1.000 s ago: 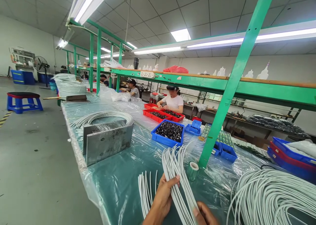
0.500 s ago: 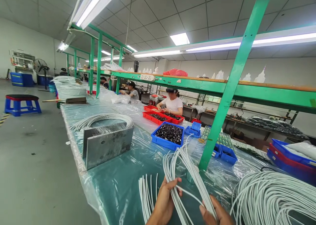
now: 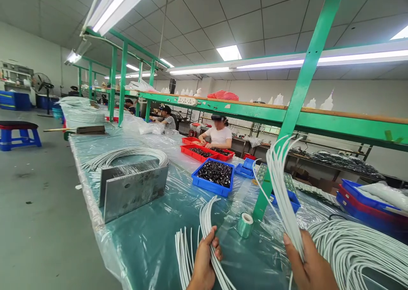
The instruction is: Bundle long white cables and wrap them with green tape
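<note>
My left hand (image 3: 203,262) is closed round a small bunch of white wire lengths (image 3: 207,222) near the table's front edge. My right hand (image 3: 310,264) grips a second, larger bunch of white wires (image 3: 280,184) and holds it upright, off to the right. A few loose wire lengths (image 3: 183,251) lie on the plastic sheet just left of my left hand. A large pile of coiled white wire (image 3: 357,251) lies beside my right hand. A small roll of green tape (image 3: 245,224) stands between my two hands.
A green post (image 3: 295,107) rises behind the tape roll. A steel angle block (image 3: 134,188) and a wire coil (image 3: 124,154) sit to the left. Blue and red trays (image 3: 213,175) of black parts lie further back, where other people work. The table's edge runs along the left.
The single bunch held in both hands has been split. My right hand has carried its part up and to the right, while my left hand kept a smaller part low.
</note>
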`<state>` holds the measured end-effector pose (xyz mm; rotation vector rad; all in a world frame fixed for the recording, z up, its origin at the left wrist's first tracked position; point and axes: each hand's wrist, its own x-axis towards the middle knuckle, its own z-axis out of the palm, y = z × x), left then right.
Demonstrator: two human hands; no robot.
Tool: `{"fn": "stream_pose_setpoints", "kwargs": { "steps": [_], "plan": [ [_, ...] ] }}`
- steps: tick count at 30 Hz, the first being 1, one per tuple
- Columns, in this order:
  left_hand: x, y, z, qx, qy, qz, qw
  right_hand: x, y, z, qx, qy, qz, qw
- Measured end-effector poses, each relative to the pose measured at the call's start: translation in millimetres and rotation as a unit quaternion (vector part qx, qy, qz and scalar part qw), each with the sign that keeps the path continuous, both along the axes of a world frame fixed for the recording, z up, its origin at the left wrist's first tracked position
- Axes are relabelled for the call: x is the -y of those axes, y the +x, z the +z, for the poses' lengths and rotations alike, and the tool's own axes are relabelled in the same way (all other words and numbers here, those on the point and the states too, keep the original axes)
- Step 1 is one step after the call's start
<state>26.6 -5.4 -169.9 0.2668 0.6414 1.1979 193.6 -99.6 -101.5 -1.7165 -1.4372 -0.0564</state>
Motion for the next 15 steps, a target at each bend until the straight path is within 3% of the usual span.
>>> {"fn": "stream_pose_setpoints", "kwargs": {
  "steps": [3, 6, 11, 15],
  "plan": [
    [1.5, -0.4, 1.8, -0.004, 0.017, -0.002, 1.000, -26.2, 8.6, -16.2, 0.146, -0.085, -0.016, 0.986],
    [3.6, -0.9, 3.2, -0.017, 0.046, 0.005, 0.999, -51.9, 17.2, -34.9, 0.262, -0.208, -0.047, 0.941],
    [4.7, 1.7, 3.7, -0.056, 0.119, 0.012, 0.991, -68.1, 27.3, -60.8, 0.269, -0.275, -0.033, 0.923],
    [7.1, 7.5, 8.0, -0.109, 0.177, 0.018, 0.978, -66.7, 22.0, -49.3, 0.253, -0.263, -0.046, 0.930]
  ]
}}
